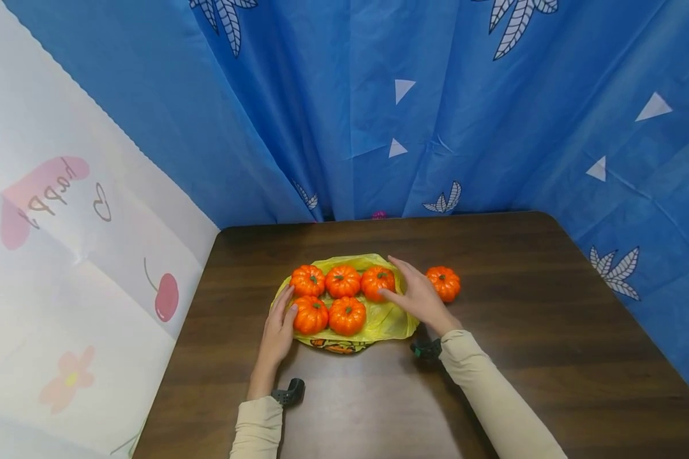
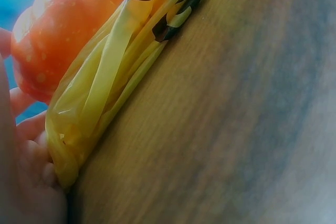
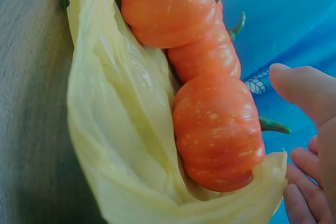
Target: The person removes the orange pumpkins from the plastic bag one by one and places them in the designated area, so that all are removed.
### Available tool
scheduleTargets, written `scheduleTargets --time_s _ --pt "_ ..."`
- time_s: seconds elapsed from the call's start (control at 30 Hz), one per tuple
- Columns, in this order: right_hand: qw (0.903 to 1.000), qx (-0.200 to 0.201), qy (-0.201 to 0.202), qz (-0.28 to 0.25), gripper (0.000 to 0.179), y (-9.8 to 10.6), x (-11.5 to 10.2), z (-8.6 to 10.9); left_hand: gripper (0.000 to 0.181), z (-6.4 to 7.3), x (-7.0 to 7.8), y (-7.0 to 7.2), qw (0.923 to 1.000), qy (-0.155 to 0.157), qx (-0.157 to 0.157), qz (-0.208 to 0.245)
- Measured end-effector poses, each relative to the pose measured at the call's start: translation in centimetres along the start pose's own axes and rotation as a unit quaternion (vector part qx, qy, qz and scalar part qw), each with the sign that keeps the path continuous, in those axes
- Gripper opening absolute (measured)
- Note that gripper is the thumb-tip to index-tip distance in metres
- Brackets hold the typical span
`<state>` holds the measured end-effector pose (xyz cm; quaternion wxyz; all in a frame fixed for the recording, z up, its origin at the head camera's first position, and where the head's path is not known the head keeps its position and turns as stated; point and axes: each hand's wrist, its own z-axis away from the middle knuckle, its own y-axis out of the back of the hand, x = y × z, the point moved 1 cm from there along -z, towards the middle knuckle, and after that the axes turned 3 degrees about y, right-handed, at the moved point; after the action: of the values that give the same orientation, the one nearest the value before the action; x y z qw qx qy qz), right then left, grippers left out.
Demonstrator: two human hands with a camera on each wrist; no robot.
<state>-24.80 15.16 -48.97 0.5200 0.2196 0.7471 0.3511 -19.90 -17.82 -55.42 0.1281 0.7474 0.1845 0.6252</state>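
Note:
Several small orange pumpkins with green stems sit in two rows on a flattened yellow plastic bag (image 1: pixel 386 324), whose front edge has a black and orange print. My left hand (image 1: pixel 278 328) lies along the bag's left edge, fingers extended, beside the lower left pumpkin (image 1: pixel 311 315). In the left wrist view its fingers touch the folded yellow plastic (image 2: pixel 89 108). At the other end, my right hand (image 1: pixel 419 296) spreads thumb and fingers around the right side of the back right pumpkin (image 1: pixel 377 283). The right wrist view shows its thumb apart from that pumpkin (image 3: pixel 218 132), fingertips at the bag's raised rim.
Another orange pumpkin (image 1: pixel 443 284) rests on the brown wooden table (image 1: pixel 528 344), just right of my right hand. Blue curtain (image 1: pixel 367 127) hangs behind and to the right of the table. A white printed sheet (image 1: pixel 86 255) borders the left side.

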Motion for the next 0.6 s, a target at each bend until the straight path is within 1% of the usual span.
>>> scheduleTargets --time_s 0.37,0.6 --pt "0.9998 -0.011 -0.017 0.007 0.084 -1.1 0.3 0.1 0.048 0.0 0.0 0.0 1.0000 0.001 0.004 -0.001" --pt "0.9994 -0.017 -0.018 0.022 0.085 -1.7 0.6 0.1 0.048 0.1 0.0 0.1 1.0000 0.008 -0.003 0.000"
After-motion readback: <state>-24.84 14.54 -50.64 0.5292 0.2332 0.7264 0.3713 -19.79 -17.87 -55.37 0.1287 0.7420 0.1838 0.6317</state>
